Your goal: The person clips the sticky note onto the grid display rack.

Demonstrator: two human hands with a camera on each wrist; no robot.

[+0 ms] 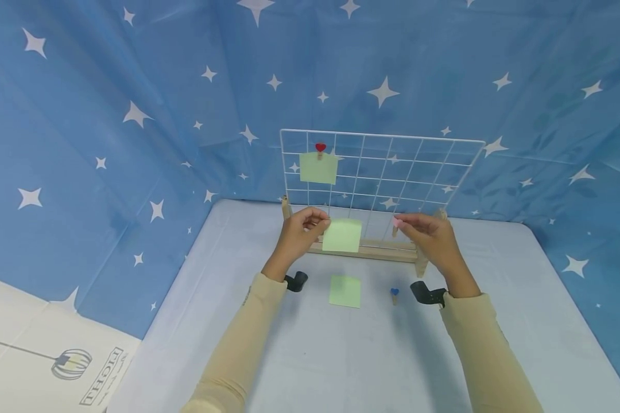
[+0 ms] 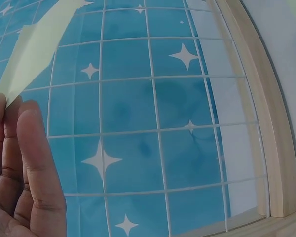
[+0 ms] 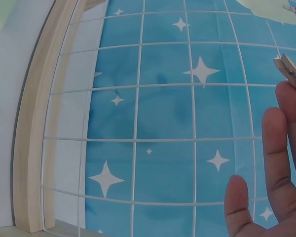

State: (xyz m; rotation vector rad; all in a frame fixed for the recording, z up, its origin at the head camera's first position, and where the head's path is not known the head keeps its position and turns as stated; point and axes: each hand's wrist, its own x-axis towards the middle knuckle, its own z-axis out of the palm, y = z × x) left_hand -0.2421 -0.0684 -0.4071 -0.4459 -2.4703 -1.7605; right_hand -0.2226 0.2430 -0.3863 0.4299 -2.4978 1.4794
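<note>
My left hand pinches a pale green paper note by its upper left corner, in front of the lower part of a white wire grid. In the left wrist view the note is seen nearly edge-on between thumb and fingers. My right hand pinches a small wooden clothespin with a pink heart, near the grid's lower right. Its wooden prongs point up and away from the fingertips in the right wrist view. Higher on the grid, a clothespin with a red heart clips another green note.
The grid stands in a wooden base on a white table. On the table lie a green note and a clothespin with a blue heart. Behind hangs a blue curtain with white stars.
</note>
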